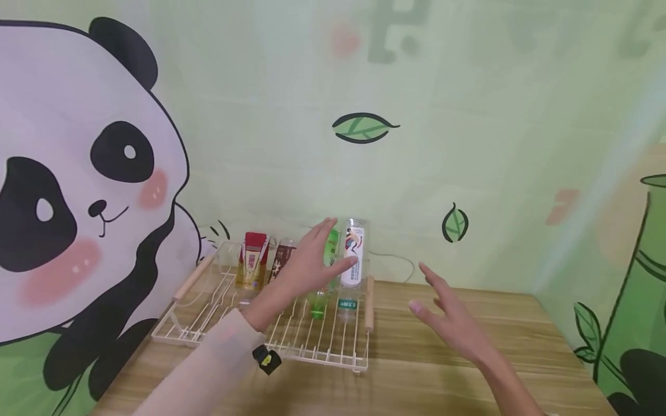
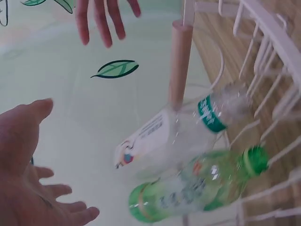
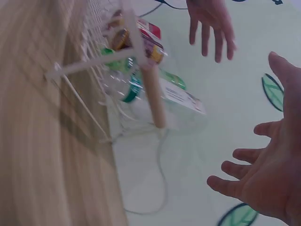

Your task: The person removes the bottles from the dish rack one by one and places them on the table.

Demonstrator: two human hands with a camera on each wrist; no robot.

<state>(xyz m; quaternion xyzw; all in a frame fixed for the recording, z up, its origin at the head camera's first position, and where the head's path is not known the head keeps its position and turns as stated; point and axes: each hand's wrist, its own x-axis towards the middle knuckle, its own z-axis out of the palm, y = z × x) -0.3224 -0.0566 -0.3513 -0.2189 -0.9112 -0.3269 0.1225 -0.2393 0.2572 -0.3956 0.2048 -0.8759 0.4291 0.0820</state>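
My left hand (image 1: 304,268) hovers over the white wire rack (image 1: 367,366), fingers extended, holding nothing. It overlaps the green bottle (image 2: 188,190) and the brown-labelled bottle (image 1: 283,254) in the head view. A clear bottle (image 1: 354,248) with a white label and green neck band leans neck-down in the rack beside the green one, whose green cap (image 2: 256,160) also points down. At the rack's left stands a bottle with a red and white label (image 1: 255,260). To the right of the rack, my right hand (image 1: 450,318) is raised above the table, fingers spread, touching nothing.
The rack has wooden handles (image 1: 370,303) at both ends and stands on a wood-grain table (image 1: 499,329). Behind it hangs a pale green backdrop (image 1: 291,156) with a panda and leaves. A thin cable (image 1: 412,267) runs along the table's back edge.
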